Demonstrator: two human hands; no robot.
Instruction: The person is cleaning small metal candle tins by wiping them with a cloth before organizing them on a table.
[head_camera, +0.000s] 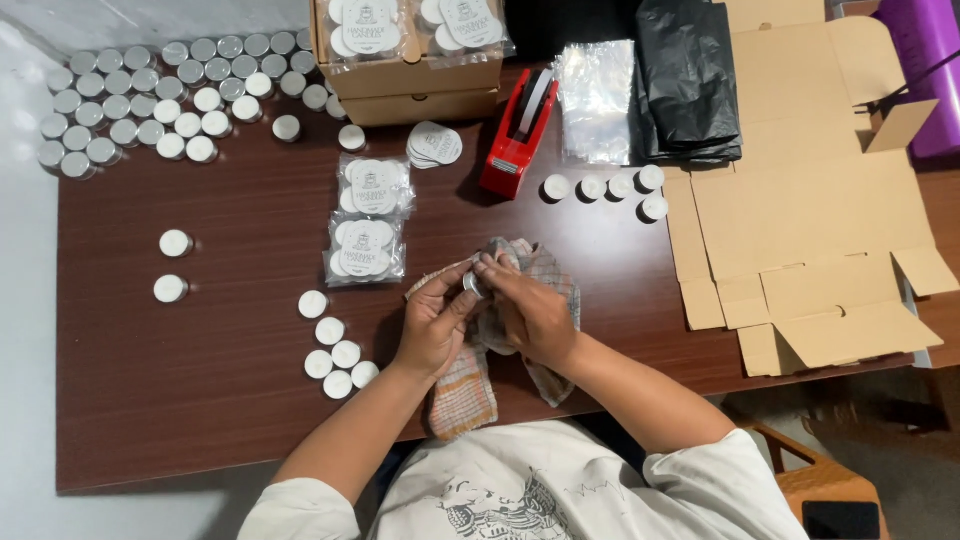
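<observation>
Tealight (472, 283): small, silvery cup, pinched between left hand (437, 325) and right hand (530, 312) over checked cloth (545, 275); cardboard box (405, 75) holds bagged packs.

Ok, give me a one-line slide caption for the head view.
Both hands, left and right, hold a small tealight over a checked cloth on a brown table.

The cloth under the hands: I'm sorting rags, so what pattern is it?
The cloth is checked, pale with orange-red and dark lines; the head view shows it.
</observation>
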